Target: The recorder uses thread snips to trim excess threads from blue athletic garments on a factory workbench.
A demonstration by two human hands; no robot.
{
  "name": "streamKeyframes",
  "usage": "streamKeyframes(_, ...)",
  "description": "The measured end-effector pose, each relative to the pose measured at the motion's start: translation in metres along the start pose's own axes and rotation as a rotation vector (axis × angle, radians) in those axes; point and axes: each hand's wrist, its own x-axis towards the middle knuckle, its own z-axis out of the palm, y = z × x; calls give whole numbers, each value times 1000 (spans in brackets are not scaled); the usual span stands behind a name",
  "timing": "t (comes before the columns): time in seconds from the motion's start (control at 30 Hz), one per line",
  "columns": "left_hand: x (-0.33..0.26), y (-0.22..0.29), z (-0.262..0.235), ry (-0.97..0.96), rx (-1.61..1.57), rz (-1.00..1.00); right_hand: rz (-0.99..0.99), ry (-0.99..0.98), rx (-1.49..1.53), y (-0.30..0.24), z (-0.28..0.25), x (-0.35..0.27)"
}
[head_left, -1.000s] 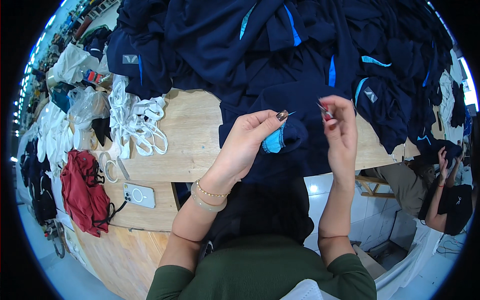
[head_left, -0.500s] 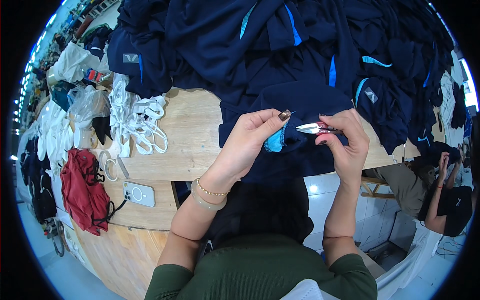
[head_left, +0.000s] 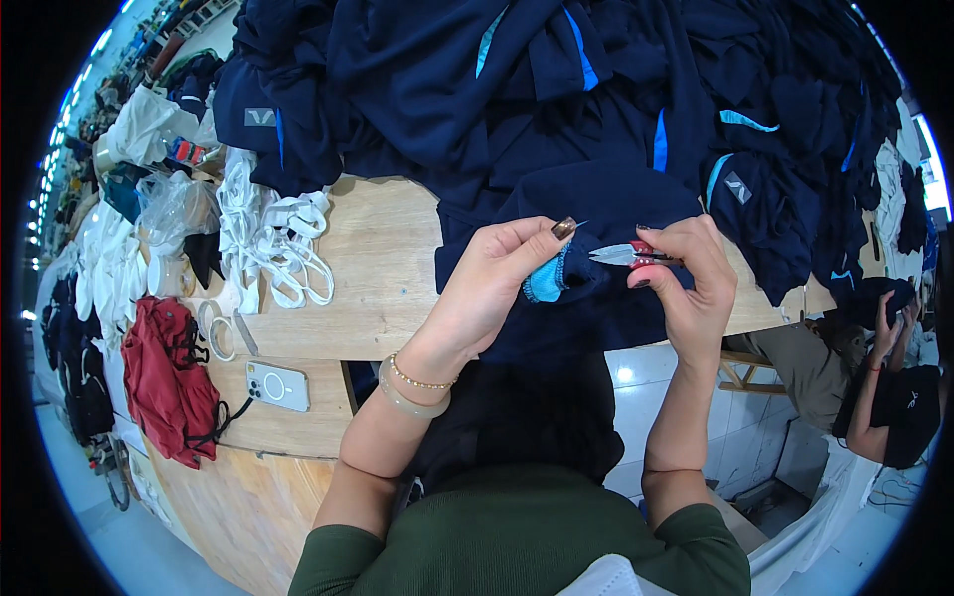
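Observation:
My left hand (head_left: 502,273) pinches the edge of a navy garment (head_left: 596,204) near its light blue piece (head_left: 546,282), which has a stitched edge. A thin thread end sticks out by the thumb tip. In my right hand (head_left: 691,278) is a pair of thread snips (head_left: 626,255) with a red grip, held between thumb and fingers. Their pale blades point left, a short way from the light blue piece. Part of the garment hangs over the table's front edge toward my lap.
Navy garments with blue strips (head_left: 586,60) heap across the back. White straps (head_left: 283,258), a red bag (head_left: 169,377), a phone (head_left: 276,385) and tape rolls (head_left: 220,338) lie on the wooden table (head_left: 383,268) at left. A co-worker (head_left: 894,397) sits at far right.
The blades of the snips have turned slightly in my right hand. My left hand has shifted only a little. The co-worker's hands have moved slightly.

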Motion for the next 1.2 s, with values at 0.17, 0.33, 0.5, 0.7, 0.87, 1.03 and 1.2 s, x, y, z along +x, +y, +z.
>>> streamKeyframes(0.17, 0, -1, 0, 6, -11, 3, -5, -11, 8, -1, 2, -1)
streamKeyframes(0.33, 1, -1, -1, -3, -12, -15, -28, -12, -30, -2, 3, 0)
streamKeyframes(0.5, 0, -1, -3, -2, -15, -1, -53, -11, -57, -2, 3, 1)
streamKeyframes(0.7, 0, -2, -3, -14, -28, -5, -49, -17, -48, -3, 5, 1)
streamKeyframes(0.87, 0, -1, -2, -8, -34, -23, -62, -15, -53, -4, 7, 0)
streamKeyframes(1.03, -1, 0, 1, 1, -33, -16, -46, -5, -34, -7, 9, 1)
streamKeyframes(1.2, 0, -3, -3, -11, -24, 11, 109, 104, 242, 0, 16, -4)
